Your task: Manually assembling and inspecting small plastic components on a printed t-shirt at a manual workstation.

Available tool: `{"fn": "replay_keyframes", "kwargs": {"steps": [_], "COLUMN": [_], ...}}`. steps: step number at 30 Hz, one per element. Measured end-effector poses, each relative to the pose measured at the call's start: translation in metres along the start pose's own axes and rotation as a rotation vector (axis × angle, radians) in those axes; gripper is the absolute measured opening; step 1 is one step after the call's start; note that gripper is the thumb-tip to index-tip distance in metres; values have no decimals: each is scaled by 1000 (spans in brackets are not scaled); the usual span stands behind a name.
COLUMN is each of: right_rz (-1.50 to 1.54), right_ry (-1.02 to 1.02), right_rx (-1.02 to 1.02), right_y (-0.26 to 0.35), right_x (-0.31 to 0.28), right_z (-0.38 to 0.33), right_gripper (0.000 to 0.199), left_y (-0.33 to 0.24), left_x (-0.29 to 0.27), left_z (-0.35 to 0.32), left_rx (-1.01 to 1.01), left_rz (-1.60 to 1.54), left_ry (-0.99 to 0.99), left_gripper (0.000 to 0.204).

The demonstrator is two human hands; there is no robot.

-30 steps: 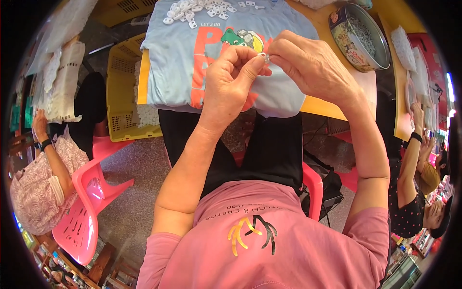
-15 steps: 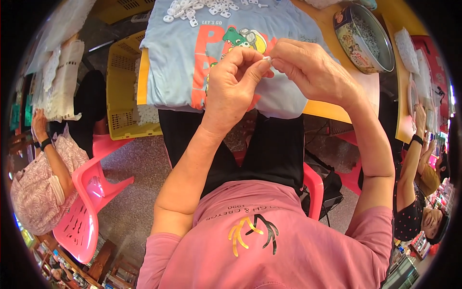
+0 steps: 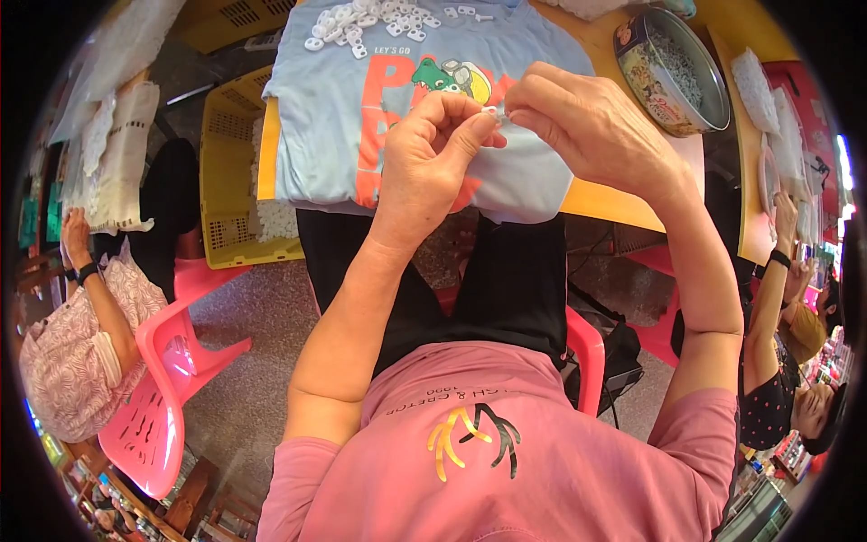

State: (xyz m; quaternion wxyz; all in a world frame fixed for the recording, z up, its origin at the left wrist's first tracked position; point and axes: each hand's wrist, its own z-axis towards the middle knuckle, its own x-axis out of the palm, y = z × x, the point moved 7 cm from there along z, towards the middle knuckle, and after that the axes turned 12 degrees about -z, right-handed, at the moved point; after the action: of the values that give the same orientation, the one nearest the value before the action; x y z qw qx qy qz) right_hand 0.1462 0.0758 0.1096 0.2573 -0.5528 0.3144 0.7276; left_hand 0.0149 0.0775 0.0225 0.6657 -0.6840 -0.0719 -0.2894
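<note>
My left hand (image 3: pixel 423 167) is closed, with thumb and forefinger pinching a small white plastic piece (image 3: pixel 490 111). Right beside it, my right hand (image 3: pixel 603 135) is closed too, its fingertips meeting at the piece; a tiny clear or metallic bit seems to show there, too small to name. Both hands are above a light blue printed T-shirt (image 3: pixel 316 117) spread over the table edge. A pile of white plastic pieces with holes (image 3: pixel 361 23) lies on the far part of the shirt, and a few more lie apart to its right.
An oval tin (image 3: pixel 673 72) of small grey metal parts stands at the far right of the yellow table (image 3: pixel 623 208). A yellow crate (image 3: pixel 226 190) holding white pieces is at my left. Other people sit on both sides; a pink chair (image 3: pixel 153 406) is at the left.
My hands stay together at the white piece, with the right fingertips drawn slightly off it, so more of it shows. The whole view has shifted a little.
</note>
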Motion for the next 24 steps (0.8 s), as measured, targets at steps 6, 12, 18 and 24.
{"fn": "replay_keyframes", "kwargs": {"steps": [6, 12, 18, 24], "right_rz": [-6, 113, 232, 461], "right_ry": [-25, -52, -19, 83], "right_rx": [-98, -51, 12, 120], "right_y": [4, 1, 0, -5], "right_x": [6, 16, 16, 22], "right_z": [4, 2, 3, 3], "right_gripper": [9, 8, 12, 18], "left_y": [-2, 0, 2, 4], "left_x": [0, 0, -1, -2], "left_z": [-1, -2, 0, -1], "left_rx": [-53, -110, 11, -15], "left_rz": [-45, -53, -30, 0], "left_ry": [-10, -61, -1, 6], "left_gripper": [15, 15, 11, 7]}}
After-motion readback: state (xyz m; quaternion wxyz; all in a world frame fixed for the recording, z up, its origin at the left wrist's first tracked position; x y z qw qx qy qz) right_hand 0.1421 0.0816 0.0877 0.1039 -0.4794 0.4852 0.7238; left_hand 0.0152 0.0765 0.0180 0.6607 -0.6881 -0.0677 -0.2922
